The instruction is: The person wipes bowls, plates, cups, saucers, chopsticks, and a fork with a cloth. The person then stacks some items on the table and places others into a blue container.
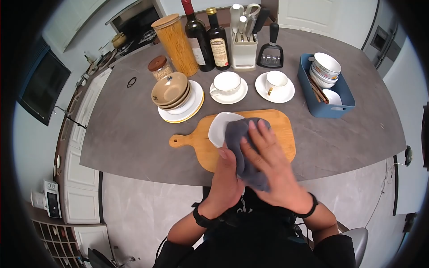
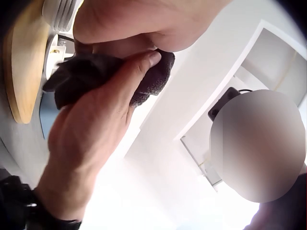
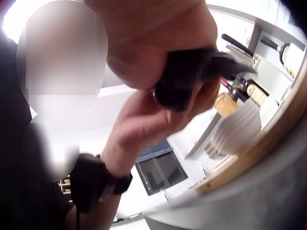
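A dark grey cloth is bunched between my two hands above the cutting board. My right hand lies over its right side, fingers spread across the fabric; the left wrist view shows that hand's thumb bent over the cloth. From the left, my left hand holds the cloth, thumb up and most fingers hidden behind it. In the right wrist view, its fingers curve under the dark fabric. Just beyond the hands, a stack of white bowls stands on the board, partly covered by the cloth in the head view.
Brown bowls sit on white plates at left. Two cups with saucers stand behind the board. A blue bin of dishes is at right. Along the back are a pasta jar, two bottles and a knife block.
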Demonstrator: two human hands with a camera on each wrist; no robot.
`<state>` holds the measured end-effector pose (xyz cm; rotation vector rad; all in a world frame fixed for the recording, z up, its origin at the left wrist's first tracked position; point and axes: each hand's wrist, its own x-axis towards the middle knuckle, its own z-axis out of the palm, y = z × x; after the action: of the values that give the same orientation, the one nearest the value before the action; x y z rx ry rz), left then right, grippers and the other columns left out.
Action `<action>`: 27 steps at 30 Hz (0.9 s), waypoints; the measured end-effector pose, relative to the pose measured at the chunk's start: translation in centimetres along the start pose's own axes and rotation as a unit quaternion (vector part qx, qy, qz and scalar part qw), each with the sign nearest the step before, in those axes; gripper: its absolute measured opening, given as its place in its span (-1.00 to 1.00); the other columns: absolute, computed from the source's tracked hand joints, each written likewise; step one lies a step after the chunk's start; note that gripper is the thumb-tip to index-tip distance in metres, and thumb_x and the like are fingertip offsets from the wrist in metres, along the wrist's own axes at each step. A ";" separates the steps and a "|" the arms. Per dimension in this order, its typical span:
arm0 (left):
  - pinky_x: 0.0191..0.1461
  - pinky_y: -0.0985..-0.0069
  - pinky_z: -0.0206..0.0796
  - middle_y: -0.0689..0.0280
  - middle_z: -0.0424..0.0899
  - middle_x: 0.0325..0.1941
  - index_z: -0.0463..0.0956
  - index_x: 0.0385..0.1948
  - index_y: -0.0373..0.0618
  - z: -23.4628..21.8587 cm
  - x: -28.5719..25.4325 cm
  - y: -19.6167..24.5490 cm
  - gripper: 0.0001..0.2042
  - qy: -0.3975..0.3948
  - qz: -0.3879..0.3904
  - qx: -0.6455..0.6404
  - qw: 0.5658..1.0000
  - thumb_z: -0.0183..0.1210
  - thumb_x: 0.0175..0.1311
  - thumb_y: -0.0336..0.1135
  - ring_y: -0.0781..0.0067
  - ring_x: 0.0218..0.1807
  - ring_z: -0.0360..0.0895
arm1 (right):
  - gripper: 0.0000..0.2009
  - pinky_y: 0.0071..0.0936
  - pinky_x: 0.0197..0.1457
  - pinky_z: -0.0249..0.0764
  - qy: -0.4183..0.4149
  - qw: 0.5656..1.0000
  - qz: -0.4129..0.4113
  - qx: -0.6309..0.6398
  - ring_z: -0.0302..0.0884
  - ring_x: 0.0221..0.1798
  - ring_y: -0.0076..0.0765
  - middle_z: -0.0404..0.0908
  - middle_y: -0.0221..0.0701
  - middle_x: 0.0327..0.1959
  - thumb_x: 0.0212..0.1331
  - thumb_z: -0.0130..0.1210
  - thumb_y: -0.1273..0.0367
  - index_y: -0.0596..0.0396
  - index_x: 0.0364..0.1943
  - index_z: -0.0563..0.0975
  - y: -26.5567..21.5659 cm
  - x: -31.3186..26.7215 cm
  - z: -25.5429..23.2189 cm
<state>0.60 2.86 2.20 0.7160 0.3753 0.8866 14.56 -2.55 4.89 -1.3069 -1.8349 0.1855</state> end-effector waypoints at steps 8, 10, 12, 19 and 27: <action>0.46 0.31 0.24 0.11 0.38 0.36 0.05 0.48 -0.18 -1.3 0.6 1.9 -0.24 -0.019 0.100 0.174 0.979 -0.20 0.52 0.29 0.31 0.40 0.38 | -0.46 -0.01 0.55 0.18 -0.074 0.967 0.012 0.244 0.34 0.48 0.10 0.46 -0.05 0.35 0.25 0.21 0.39 0.29 0.31 0.40 1.0 -3.1 1.2; 0.48 0.14 0.29 0.10 0.38 0.41 0.09 0.47 -0.15 -1.9 0.8 1.7 -0.10 -0.005 0.077 0.208 0.975 -0.27 0.38 0.50 0.08 0.45 0.39 | -0.49 -0.06 0.51 0.28 0.061 0.747 0.361 0.555 0.45 0.40 -0.04 0.50 -0.12 0.32 0.42 0.13 0.25 0.27 0.32 0.37 0.1 -3.9 0.1; 0.44 0.20 0.31 0.06 0.45 0.35 0.11 0.45 -0.16 -1.7 0.8 2.6 -0.15 0.007 0.068 0.150 0.986 -0.26 0.43 0.44 0.13 0.37 0.46 | -0.47 -0.12 0.50 0.34 0.209 0.672 0.374 0.605 0.45 0.39 -0.10 0.46 -0.14 0.35 0.50 0.03 0.17 0.25 0.37 0.31 1.4 -3.3 -0.5; 0.43 0.23 0.31 0.11 0.49 0.34 0.15 0.44 -0.14 -0.8 0.3 3.5 -0.17 0.047 0.047 0.096 0.993 -0.33 0.46 0.45 0.21 0.36 0.49 | -0.50 -0.25 0.33 0.47 0.174 0.951 0.245 0.075 0.55 0.30 -0.14 0.54 -0.10 0.29 0.47 0.07 0.16 0.24 0.31 0.44 5.5 -1.5 -3.9; 0.53 0.28 0.13 0.28 0.39 0.45 0.19 0.45 -0.09 -1.5 0.2 1.8 -0.20 0.106 0.026 0.052 0.993 -0.33 0.48 0.43 0.36 0.47 0.32 | -0.62 -0.27 0.16 0.54 -0.016 0.975 0.205 0.079 0.67 0.05 0.00 0.66 -0.04 0.07 0.44 0.12 0.26 0.24 0.18 0.56 4.2 -0.3 -3.1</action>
<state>-1.20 4.44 2.40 0.7330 0.5977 1.0015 19.74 -2.01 4.32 -1.5611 -1.5222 0.5649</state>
